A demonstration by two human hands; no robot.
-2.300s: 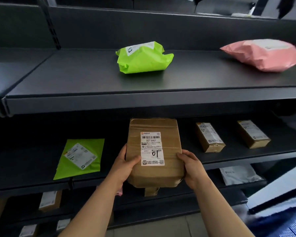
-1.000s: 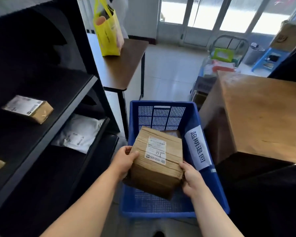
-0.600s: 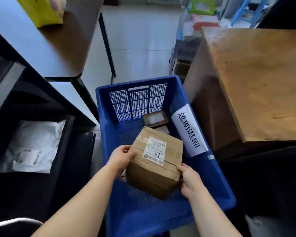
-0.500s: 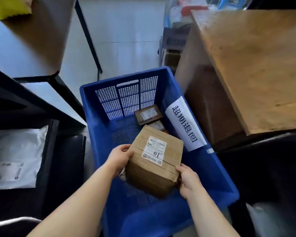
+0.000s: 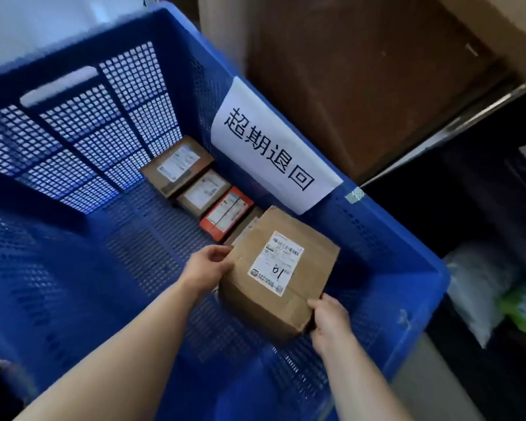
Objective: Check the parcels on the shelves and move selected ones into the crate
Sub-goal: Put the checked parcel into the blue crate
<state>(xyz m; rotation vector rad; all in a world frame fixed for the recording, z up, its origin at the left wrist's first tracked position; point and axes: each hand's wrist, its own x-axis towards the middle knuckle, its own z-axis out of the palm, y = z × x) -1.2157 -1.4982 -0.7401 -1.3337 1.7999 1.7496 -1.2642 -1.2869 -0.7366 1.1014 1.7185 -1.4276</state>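
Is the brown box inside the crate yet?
Inside. The brown box sits below the rim of the crate, gripped by the left hand and right hand. Whether it rests on the floor, cannot tell.

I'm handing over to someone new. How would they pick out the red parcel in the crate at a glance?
Start with the big blue crate and the white paper sign on its right wall. A row of small parcels lies on the floor below that sign, and the red parcel is third from the far end. It alone has red-orange edges; the far brown box and the middle brown box are plain cardboard.
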